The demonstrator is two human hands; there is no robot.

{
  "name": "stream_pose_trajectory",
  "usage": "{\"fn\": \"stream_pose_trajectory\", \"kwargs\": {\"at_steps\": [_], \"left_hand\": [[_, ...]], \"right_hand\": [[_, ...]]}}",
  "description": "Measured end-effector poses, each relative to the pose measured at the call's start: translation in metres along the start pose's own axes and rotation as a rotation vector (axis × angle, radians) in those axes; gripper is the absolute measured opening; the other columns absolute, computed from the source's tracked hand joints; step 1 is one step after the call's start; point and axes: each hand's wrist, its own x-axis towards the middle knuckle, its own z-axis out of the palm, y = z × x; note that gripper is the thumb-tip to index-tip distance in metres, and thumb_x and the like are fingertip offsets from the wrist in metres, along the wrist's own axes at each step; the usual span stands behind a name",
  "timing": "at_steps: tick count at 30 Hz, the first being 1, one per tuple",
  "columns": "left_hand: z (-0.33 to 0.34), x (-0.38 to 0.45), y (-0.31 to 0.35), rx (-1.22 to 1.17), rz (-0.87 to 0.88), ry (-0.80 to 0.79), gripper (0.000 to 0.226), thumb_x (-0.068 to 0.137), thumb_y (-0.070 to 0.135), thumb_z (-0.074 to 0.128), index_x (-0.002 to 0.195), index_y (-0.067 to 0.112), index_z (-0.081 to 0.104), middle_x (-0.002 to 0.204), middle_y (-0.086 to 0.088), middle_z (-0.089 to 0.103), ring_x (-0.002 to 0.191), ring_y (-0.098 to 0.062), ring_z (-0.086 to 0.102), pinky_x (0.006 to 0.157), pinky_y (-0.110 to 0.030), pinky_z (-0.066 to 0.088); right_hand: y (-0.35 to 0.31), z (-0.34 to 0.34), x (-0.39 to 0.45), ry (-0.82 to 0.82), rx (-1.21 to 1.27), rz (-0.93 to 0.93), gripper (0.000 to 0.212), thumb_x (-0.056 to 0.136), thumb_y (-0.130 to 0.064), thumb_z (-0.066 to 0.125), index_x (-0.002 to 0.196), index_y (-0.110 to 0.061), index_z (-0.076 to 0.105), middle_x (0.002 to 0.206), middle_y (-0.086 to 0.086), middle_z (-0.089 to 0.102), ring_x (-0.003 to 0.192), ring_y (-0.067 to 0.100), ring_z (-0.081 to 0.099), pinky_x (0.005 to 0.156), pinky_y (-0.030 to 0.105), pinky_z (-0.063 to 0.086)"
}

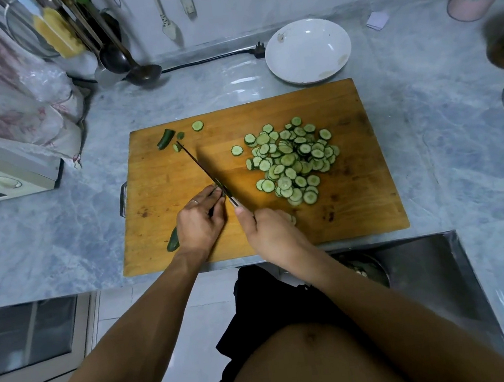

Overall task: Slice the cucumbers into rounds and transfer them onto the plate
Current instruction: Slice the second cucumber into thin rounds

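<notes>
Grey marble countertop (425, 127) carries a wooden cutting board (357, 216). On its left, the left hand (199, 220) curls over a cucumber (173, 242), pinning it down. Beside it, the right hand (269, 232) grips a knife (206, 171), blade at the cucumber's cut end. Sliced rounds (293, 161) lie heaped right; behind stands a white plate (307, 51).

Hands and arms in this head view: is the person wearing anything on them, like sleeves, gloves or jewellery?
Both forearms are bare, with no sleeves, gloves, watch or bracelets in view. The left hand has a thin, pale band ring on one finger. The right hand shows no ring from this angle. Lower in the view the person wears dark clothing.
</notes>
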Motion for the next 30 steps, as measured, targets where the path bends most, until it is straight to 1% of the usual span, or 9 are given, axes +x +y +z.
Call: {"fn": "stream_pose_trajectory", "kwargs": {"at_steps": [6, 10, 12, 14, 17, 20, 23, 26, 30], "left_hand": [[0.003, -0.002, 0.002, -0.008, -0.010, 0.016, 0.022, 0.085, 0.012, 0.072, 0.107, 0.010, 0.076, 0.115, -0.007, 0.071, 0.102, -0.021, 0.069, 0.089, -0.028, 0.053], [0.004, -0.002, 0.002, -0.017, -0.046, 0.045, 0.024, 0.084, 0.013, 0.075, 0.107, 0.013, 0.076, 0.114, -0.007, 0.072, 0.100, -0.021, 0.070, 0.086, -0.029, 0.055], [0.004, -0.002, 0.003, -0.027, -0.048, 0.043, 0.025, 0.083, 0.012, 0.076, 0.108, 0.012, 0.076, 0.114, -0.007, 0.071, 0.101, -0.021, 0.070, 0.089, -0.025, 0.052], [0.004, -0.002, 0.003, -0.041, -0.049, 0.040, 0.025, 0.083, 0.012, 0.076, 0.108, 0.011, 0.075, 0.113, -0.008, 0.072, 0.101, -0.020, 0.069, 0.090, -0.023, 0.049], [0.000, 0.000, 0.003, -0.068, -0.064, 0.027, 0.022, 0.083, 0.013, 0.076, 0.105, 0.009, 0.076, 0.112, -0.008, 0.072, 0.099, -0.020, 0.070, 0.090, -0.026, 0.052], [-0.001, -0.001, 0.006, -0.076, -0.058, 0.010, 0.025, 0.088, 0.023, 0.066, 0.104, 0.007, 0.076, 0.113, -0.009, 0.072, 0.101, -0.020, 0.070, 0.091, -0.030, 0.054], [-0.003, -0.002, 0.007, -0.085, -0.065, -0.002, 0.043, 0.089, 0.038, 0.050, 0.106, 0.009, 0.076, 0.116, -0.007, 0.071, 0.104, -0.018, 0.068, 0.092, -0.031, 0.053], [-0.003, -0.003, 0.007, -0.070, -0.065, -0.019, 0.045, 0.088, 0.038, 0.047, 0.102, 0.008, 0.077, 0.115, -0.007, 0.071, 0.101, -0.020, 0.069, 0.090, -0.028, 0.052], [-0.004, -0.004, 0.006, -0.076, -0.066, -0.018, 0.045, 0.089, 0.037, 0.047, 0.101, 0.006, 0.077, 0.112, -0.009, 0.072, 0.100, -0.022, 0.069, 0.089, -0.032, 0.054]], "right_hand": [[0.006, -0.011, -0.003, 0.063, 0.097, 0.036, 0.063, 0.104, -0.054, 0.023, 0.068, -0.011, 0.052, 0.073, 0.011, 0.057, 0.077, 0.032, 0.057, 0.065, 0.033, 0.037], [0.019, -0.023, -0.006, 0.121, 0.168, 0.043, 0.063, 0.104, -0.052, 0.026, 0.061, -0.012, 0.048, 0.058, 0.004, 0.049, 0.058, 0.023, 0.051, 0.050, 0.032, 0.031], [0.022, -0.030, -0.009, 0.109, 0.181, 0.022, 0.063, 0.104, -0.052, 0.026, 0.058, -0.012, 0.043, 0.055, 0.006, 0.043, 0.052, 0.023, 0.046, 0.049, 0.033, 0.027], [0.021, -0.034, -0.013, 0.069, 0.157, -0.005, 0.062, 0.104, -0.052, 0.027, 0.059, -0.012, 0.042, 0.056, 0.006, 0.043, 0.053, 0.022, 0.045, 0.050, 0.033, 0.028], [0.016, -0.030, -0.021, 0.019, 0.111, -0.036, 0.059, 0.103, -0.053, 0.028, 0.062, -0.015, 0.044, 0.061, 0.005, 0.048, 0.061, 0.022, 0.050, 0.054, 0.033, 0.032], [0.012, -0.019, -0.028, 0.027, 0.056, -0.078, 0.055, 0.102, -0.056, 0.029, 0.063, -0.019, 0.040, 0.068, 0.007, 0.050, 0.073, 0.026, 0.050, 0.064, 0.032, 0.032], [0.009, -0.020, -0.032, 0.037, 0.029, -0.119, 0.055, 0.103, -0.053, 0.030, 0.062, -0.017, 0.039, 0.065, 0.005, 0.047, 0.070, 0.026, 0.049, 0.062, 0.034, 0.032], [0.007, -0.022, -0.034, 0.029, 0.005, -0.137, 0.055, 0.102, -0.054, 0.029, 0.062, -0.017, 0.041, 0.067, 0.005, 0.048, 0.072, 0.026, 0.050, 0.063, 0.034, 0.034], [0.006, -0.021, -0.034, 0.007, 0.008, -0.130, 0.057, 0.102, -0.054, 0.028, 0.062, -0.016, 0.041, 0.065, 0.004, 0.047, 0.071, 0.025, 0.050, 0.064, 0.033, 0.033]]}}
